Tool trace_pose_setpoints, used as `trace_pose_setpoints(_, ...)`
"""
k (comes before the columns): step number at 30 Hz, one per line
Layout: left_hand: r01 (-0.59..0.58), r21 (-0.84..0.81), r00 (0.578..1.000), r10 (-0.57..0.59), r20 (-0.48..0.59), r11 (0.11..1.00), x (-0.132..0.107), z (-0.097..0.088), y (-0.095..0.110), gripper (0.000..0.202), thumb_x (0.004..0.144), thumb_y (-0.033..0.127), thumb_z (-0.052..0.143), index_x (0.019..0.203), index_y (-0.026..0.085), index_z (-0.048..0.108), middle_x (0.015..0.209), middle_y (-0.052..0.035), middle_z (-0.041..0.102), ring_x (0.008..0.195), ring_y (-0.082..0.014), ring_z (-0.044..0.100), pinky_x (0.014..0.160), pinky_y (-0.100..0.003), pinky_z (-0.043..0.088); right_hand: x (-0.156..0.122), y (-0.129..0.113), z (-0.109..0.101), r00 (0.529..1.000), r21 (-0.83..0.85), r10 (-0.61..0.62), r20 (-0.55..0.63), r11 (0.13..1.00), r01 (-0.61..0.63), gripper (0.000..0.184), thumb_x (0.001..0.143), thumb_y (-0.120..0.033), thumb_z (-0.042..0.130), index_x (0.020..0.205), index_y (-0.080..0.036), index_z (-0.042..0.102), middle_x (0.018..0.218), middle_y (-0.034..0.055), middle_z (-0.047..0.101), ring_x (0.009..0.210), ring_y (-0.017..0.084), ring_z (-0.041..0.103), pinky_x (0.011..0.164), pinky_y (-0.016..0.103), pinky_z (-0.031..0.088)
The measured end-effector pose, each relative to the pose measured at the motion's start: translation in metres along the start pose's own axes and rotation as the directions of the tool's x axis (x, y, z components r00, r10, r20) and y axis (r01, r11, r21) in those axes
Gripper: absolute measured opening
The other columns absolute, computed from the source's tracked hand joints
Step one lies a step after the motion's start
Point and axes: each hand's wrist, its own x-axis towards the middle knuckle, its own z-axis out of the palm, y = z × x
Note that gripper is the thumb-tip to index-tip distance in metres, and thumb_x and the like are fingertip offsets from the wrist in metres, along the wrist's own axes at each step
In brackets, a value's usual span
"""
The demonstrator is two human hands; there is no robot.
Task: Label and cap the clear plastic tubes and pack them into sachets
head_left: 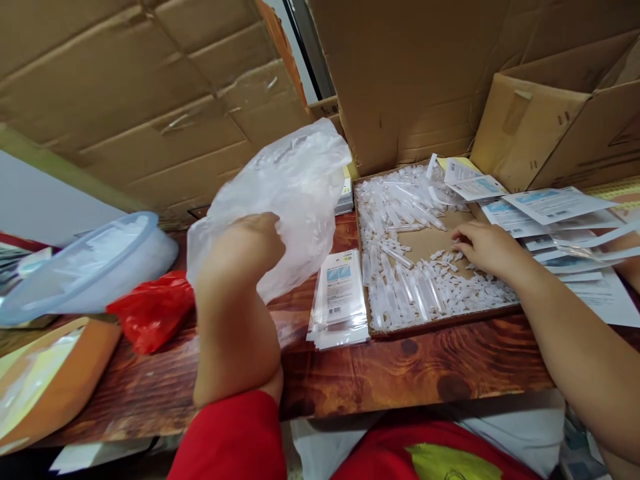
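A crumpled, translucent white plastic bag [300, 180] hangs from my left hand [250, 243], whose fingers are closed on it and partly hidden by its folds. Over the cardboard tray [453, 230], my right hand [487, 247] has its fingers curled down among small white plastic pieces [470, 290]. Whatever lies between those fingertips is too small to make out. Clear plastic tubes [405, 290] lie along the left and back of this tray. Just left of it is a stack of printed clear packets [340, 293].
Printed packets [555, 203] overlap right of the tray. On the left are a red plastic bag [155, 310], a blue-rimmed tub [135, 267] and an orange container [83, 373]. Tall cardboard [425, 80] walls the back; an open box [533, 133] stands at right.
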Motion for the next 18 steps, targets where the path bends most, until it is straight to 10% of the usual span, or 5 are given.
trace_pose_setpoints(5,-0.002,0.055,0.96,0.017,-0.278,0.998,-0.076,-0.029,0.01,0.056,0.1,0.023,0.036,0.149,0.003,0.054,0.144,-0.02,0.063,0.135,-0.0336,0.059,0.117,-0.042,0.043,-0.001,-0.005,-0.001,0.999,-0.028,-0.007,0.039,1.0,0.008,0.027,0.091,-0.02,0.056,0.11,-0.016,0.074,0.119,0.0155,0.076,0.112,0.032,0.069,0.096,0.043,0.05)
trace_pose_setpoints(9,-0.42,-0.112,0.793,0.304,-0.529,0.901,-0.093,-0.029,0.013,0.051,0.102,0.037,0.045,0.148,0.018,0.058,0.129,-0.0106,0.07,0.121,-0.0255,0.064,0.109,-0.035,0.048,-0.001,-0.013,-0.005,0.997,-0.032,0.009,0.076,0.999,-0.006,0.026,0.092,-0.019,0.057,0.11,-0.015,0.075,0.12,0.0167,0.075,0.115,0.032,0.068,0.097,0.043,0.049)
trace_pose_setpoints(12,-0.64,-0.391,0.759,0.468,-0.452,0.661,-0.075,-0.016,0.032,0.043,0.098,0.037,0.057,0.138,0.026,0.066,0.118,-0.0069,0.071,0.11,-0.0229,0.064,0.1,-0.033,0.05,-0.001,-0.015,-0.008,0.997,-0.024,0.009,0.08,1.0,-0.007,0.025,0.092,-0.018,0.057,0.109,-0.016,0.075,0.118,0.0157,0.076,0.113,0.031,0.068,0.097,0.042,0.048)
trace_pose_setpoints(18,-0.085,-0.99,0.829,0.559,-0.006,0.115,-0.022,0.038,0.086,0.049,0.084,0.034,0.075,0.13,0.02,0.068,0.076,0.0002,0.058,0.061,-0.0103,0.046,0.056,-0.022,0.039,-0.005,-0.008,-0.015,0.999,0.004,-0.026,0.021,1.0,0.026,0.024,0.092,-0.026,0.06,0.109,-0.019,0.076,0.113,0.0128,0.075,0.108,0.029,0.067,0.095,0.042,0.049)
